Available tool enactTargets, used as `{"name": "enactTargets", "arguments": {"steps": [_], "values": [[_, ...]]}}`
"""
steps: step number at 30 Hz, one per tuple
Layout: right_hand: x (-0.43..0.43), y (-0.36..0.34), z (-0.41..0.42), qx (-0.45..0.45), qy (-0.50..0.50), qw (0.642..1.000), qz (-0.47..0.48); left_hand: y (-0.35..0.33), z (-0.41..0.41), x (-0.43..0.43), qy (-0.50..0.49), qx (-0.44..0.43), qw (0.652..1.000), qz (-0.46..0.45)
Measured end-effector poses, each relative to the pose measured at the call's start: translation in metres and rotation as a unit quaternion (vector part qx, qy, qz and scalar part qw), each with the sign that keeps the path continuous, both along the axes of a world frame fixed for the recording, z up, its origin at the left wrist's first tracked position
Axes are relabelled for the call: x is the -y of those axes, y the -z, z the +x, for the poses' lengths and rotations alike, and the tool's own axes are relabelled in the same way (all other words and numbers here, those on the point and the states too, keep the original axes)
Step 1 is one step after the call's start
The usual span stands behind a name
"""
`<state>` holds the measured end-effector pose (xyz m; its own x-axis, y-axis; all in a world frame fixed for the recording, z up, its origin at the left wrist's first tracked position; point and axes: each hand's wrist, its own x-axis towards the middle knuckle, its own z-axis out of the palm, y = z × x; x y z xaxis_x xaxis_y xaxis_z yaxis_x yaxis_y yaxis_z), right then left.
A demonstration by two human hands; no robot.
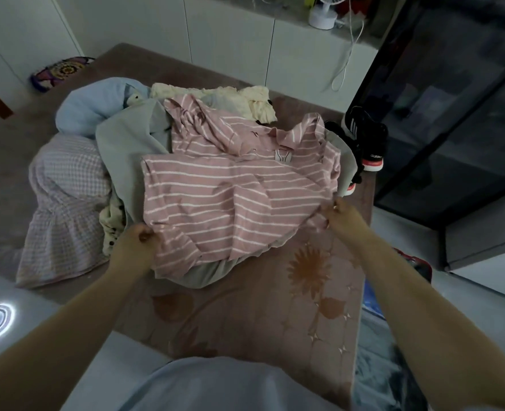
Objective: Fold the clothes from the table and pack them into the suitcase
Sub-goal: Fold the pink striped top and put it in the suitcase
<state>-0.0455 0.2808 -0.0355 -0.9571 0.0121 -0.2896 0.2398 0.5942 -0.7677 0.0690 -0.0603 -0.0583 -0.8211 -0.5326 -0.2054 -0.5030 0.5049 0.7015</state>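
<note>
1. The only legible writing is "adidas", in white on the heel of a black shoe with a coral sole. It stands on the floor just past the table's right edge.
2. A second black shoe sits beside it, partly hidden behind the clothes.
3. The pink striped shirt lies on top of the clothes pile in the middle of the table. A pale neck label is sewn inside its collar, and its marks are too small to read.
4. The left hand has its fingers curled, gripping the shirt's near left edge.
5. The right hand pinches the shirt's near right edge.
6. Under the shirt lies a grey garment.
7. Behind these are a light blue garment and a cream garment.
8. To the left lie a lilac checked garment and a cream piece with dark spots.
9. The table wears a mauve cloth with a flower print.
10. At the far wall a white fan stands on a ledge, its white cord hanging down.
11. A patterned cushion lies at the table's far left corner.
12. A dark glass-fronted cabinet fills the right side.
</note>
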Motion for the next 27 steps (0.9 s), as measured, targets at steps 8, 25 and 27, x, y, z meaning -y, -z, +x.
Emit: {"name": "enactTargets", "arguments": {"steps": [8, 25, 27], "values": [[-0.057, -0.061, 0.044, 0.051, 0.157, 0.860, -0.483, -0.040, 0.002, 0.015, -0.038, -0.057, 0.994, 0.084], [-0.068, 0.045, 0.098, 0.117, -0.003, 0.984, 0.132, -0.007, 0.039, 0.013, 0.155, 0.175, 0.966, -0.114], [-0.065, 0.046, 0.100, 0.197, -0.109, 0.952, 0.206, -0.014, 0.032, 0.011, 0.156, 0.167, 0.954, -0.193]]}}
